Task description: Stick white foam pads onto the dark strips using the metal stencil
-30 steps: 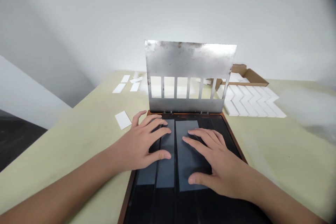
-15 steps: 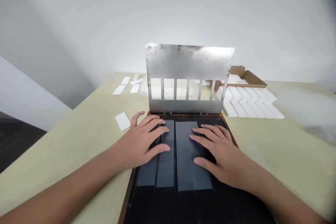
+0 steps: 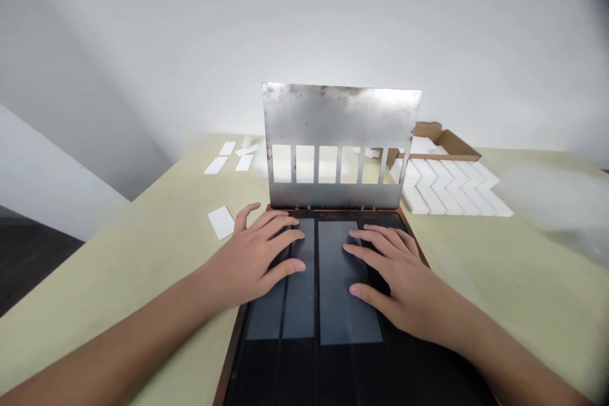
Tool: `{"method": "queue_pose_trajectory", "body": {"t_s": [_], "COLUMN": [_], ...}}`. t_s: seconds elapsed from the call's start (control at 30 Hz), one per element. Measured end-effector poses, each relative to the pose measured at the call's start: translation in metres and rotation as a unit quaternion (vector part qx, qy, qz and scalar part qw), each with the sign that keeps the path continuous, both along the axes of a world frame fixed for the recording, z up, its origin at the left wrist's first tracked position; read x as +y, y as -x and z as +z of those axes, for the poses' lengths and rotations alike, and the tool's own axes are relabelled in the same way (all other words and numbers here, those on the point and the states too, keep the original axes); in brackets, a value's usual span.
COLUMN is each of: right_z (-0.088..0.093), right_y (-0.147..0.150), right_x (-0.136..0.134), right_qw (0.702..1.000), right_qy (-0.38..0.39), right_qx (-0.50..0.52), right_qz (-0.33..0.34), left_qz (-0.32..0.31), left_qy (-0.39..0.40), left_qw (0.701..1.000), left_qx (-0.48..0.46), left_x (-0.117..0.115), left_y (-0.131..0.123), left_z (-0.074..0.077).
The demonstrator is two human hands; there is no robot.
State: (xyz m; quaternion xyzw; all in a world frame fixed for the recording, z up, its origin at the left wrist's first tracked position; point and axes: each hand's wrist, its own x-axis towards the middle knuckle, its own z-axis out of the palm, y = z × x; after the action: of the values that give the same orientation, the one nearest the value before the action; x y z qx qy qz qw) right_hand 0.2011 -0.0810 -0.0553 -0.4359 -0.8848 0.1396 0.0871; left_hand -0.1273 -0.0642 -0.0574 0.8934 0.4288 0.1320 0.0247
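Observation:
My left hand (image 3: 252,254) lies over the left side of a dark flat board (image 3: 295,374), its fingers spread across greyish-blue strips (image 3: 299,311). On the right, my right hand (image 3: 392,273) rests with fingers apart over a wider greyish-blue panel (image 3: 340,317) and the board's dark surface beside it. Neither hand holds anything. Hinged to the board's far edge, a worn metal plate (image 3: 340,117) with a row of rectangular cut-outs stands upright. My palms and fingers cover parts of the strips and panel.
A loose white card (image 3: 221,222) lies left of the board, with several more white pieces (image 3: 216,165) behind it. At the back right are an open cardboard box (image 3: 451,143) and rows of white folded pieces (image 3: 451,187) on the pale yellow table (image 3: 528,292).
Both hands stay in nearly the same spots on the board. The whole view has shifted very slightly; nothing was picked up or let go.

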Motion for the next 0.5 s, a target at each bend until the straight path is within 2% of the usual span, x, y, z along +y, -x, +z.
{"method": "queue_pose_trajectory", "body": {"t_s": [0.1, 0.23, 0.3, 0.5], "right_z": [0.003, 0.005, 0.004, 0.006], "right_y": [0.000, 0.000, -0.001, -0.001], "right_x": [0.000, 0.001, 0.001, 0.005], "right_qw": [1.000, 1.000, 0.999, 0.997], "right_qy": [0.010, 0.025, 0.034, 0.081], "right_qx": [0.003, 0.005, 0.004, -0.016], "right_qz": [-0.004, -0.007, -0.004, -0.007], "left_qz": [-0.020, -0.129, -0.165, -0.187], "left_qy": [0.005, 0.046, 0.067, 0.096], "left_qw": [1.000, 0.989, 0.982, 0.976], "left_qx": [0.006, 0.048, 0.068, 0.057], "left_x": [-0.004, -0.017, -0.023, -0.025], "left_y": [-0.001, -0.008, -0.013, -0.017], "left_z": [0.007, 0.017, 0.019, 0.019]}}
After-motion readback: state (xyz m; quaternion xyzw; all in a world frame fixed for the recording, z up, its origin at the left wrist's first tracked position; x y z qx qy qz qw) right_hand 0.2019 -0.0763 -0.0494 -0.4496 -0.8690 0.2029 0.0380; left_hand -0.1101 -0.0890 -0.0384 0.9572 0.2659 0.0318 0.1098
